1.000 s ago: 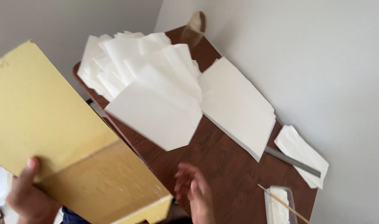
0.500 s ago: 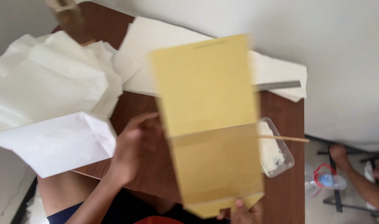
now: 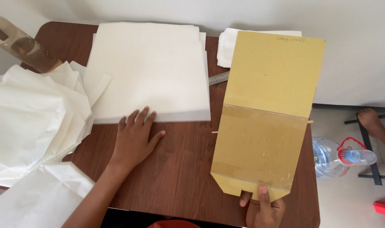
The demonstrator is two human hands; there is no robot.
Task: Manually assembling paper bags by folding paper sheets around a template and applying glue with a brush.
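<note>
Two bare hands and a bare forearm, seen from above.

The left hand [image 3: 135, 141] shows its back, with five fingers and short, plain nails; no ring, watch or band is on it. Its wrist and forearm [image 3: 95, 196] run down to the lower edge of the picture with no sleeve over them. Of the right hand [image 3: 260, 207] only the thumb, with a short pale unpainted nail, and part of the knuckles show, also without jewellery or a glove. At the bottom edge, between the arms, a strip of dark clothing [image 3: 125, 217] and a small patch of red-orange cloth [image 3: 173, 223] show; their cut cannot be told.
</note>
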